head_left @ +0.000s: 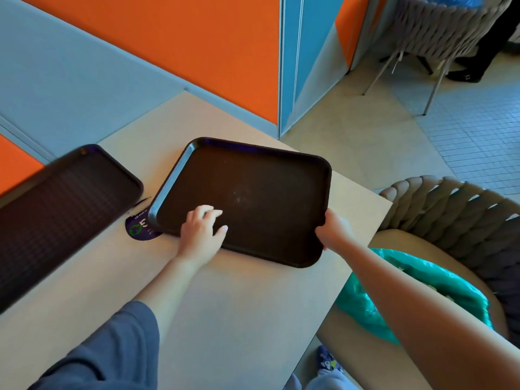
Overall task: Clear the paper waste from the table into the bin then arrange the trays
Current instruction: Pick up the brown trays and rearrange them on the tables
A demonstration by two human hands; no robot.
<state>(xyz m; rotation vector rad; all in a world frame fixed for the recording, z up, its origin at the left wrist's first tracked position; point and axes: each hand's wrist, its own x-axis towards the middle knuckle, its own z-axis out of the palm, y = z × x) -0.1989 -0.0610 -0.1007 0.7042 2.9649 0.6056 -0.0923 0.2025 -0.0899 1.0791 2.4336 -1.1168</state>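
Observation:
A dark brown tray (261,175) lies on the beige table (225,299), turned at an angle, bare inside. My left hand (201,230) reaches over its near rim, fingers spread on the tray floor and thumb at the edge. My right hand (334,229) grips the tray's right near corner. A second dark tray (62,209) lies at the table's left side, apart from the first. A bin lined with a green bag (399,294) sits on a chair to the right of the table, some pale waste inside.
A round purple sticker (138,229) on the table is partly covered by the angled tray. A woven grey chair (455,218) stands right of the table. Orange and blue wall panels run behind. Another woven chair (439,32) stands far right on the tiled floor.

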